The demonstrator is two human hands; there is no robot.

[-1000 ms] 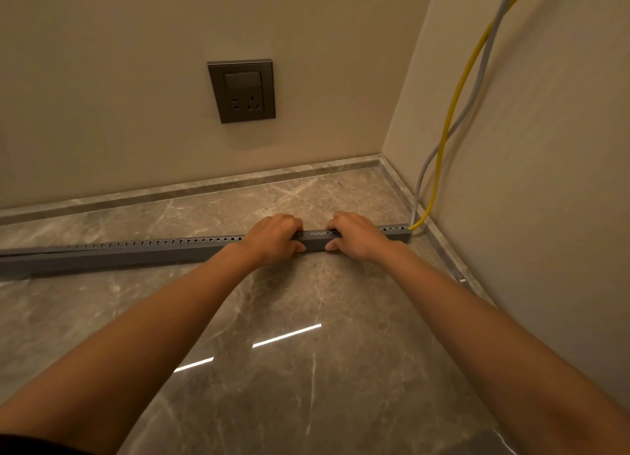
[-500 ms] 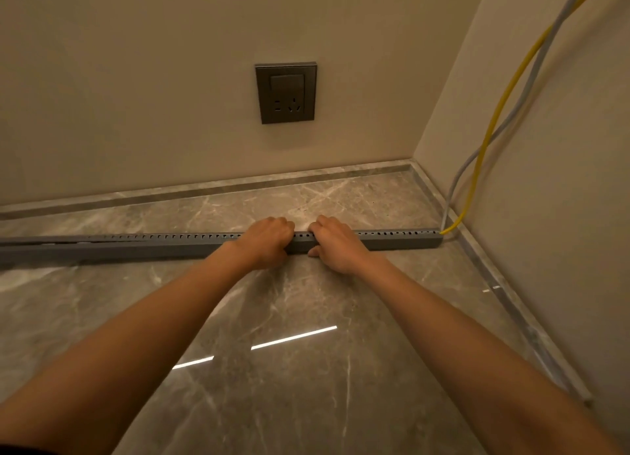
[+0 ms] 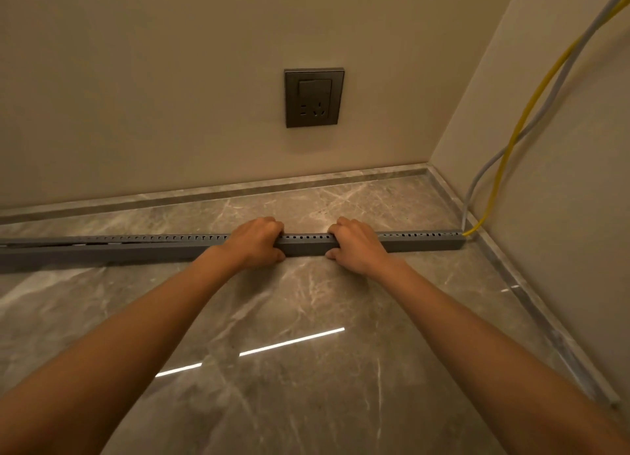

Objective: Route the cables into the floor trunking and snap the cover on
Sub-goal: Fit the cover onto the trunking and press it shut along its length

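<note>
A long grey slotted floor trunking (image 3: 419,242) lies across the marble floor, from the left edge to the right wall. My left hand (image 3: 254,243) and my right hand (image 3: 356,245) lie side by side over its middle, fingers curled over the top and thumbs on the near side. A yellow cable (image 3: 511,141) and a grey cable (image 3: 484,175) come down the right wall and enter the trunking's right end. At the far left the cover (image 3: 51,241) sits slightly raised and out of line with the base.
A dark wall socket with a switch (image 3: 313,97) sits on the back wall above the trunking. A marble skirting (image 3: 238,188) runs along both walls and meets in the corner at the right. The glossy floor (image 3: 306,369) reflects ceiling lights.
Both hands have shifted left along the trunking, away from the right wall end, and now sit further apart. The view has turned so more of the trunking's right end shows.
</note>
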